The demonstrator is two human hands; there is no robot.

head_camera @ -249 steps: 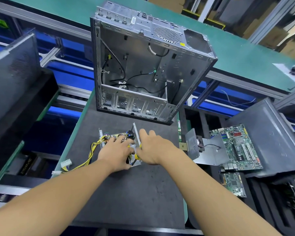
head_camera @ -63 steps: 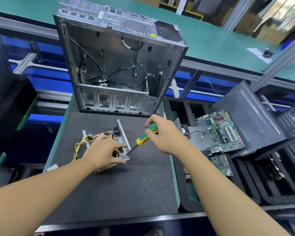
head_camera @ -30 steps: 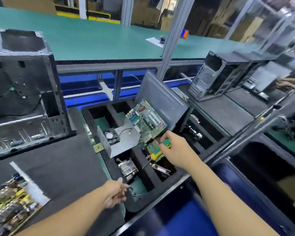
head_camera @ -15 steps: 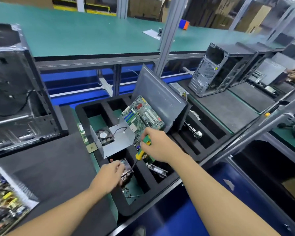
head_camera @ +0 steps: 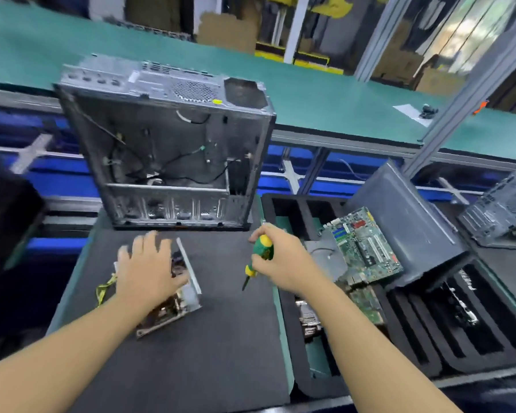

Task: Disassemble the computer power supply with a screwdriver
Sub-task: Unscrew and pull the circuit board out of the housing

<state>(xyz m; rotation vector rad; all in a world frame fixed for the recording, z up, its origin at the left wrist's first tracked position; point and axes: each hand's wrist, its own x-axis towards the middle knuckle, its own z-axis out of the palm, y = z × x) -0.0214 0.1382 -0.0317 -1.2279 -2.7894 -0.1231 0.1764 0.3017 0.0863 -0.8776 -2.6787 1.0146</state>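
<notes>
The opened power supply (head_camera: 188, 289), a metal tray with a circuit board and yellow wires (head_camera: 103, 289), lies on the dark foam mat (head_camera: 209, 353). My left hand (head_camera: 148, 271) hovers spread over it, fingers straight, and touch cannot be told. To its right my right hand (head_camera: 283, 257) grips a green and yellow screwdriver (head_camera: 258, 256), tip pointing down-left just above the mat, apart from the power supply.
An empty grey computer case (head_camera: 173, 150) stands upright behind the mat. A black foam tray (head_camera: 429, 338) on the right holds a green motherboard (head_camera: 364, 244), a leaning grey side panel (head_camera: 405, 216) and small parts. A green conveyor (head_camera: 325, 96) runs behind.
My view swung back left from the foam tray to the mat. My left hand left the tray and now spreads over the power supply. My right hand brought the screwdriver back beside it.
</notes>
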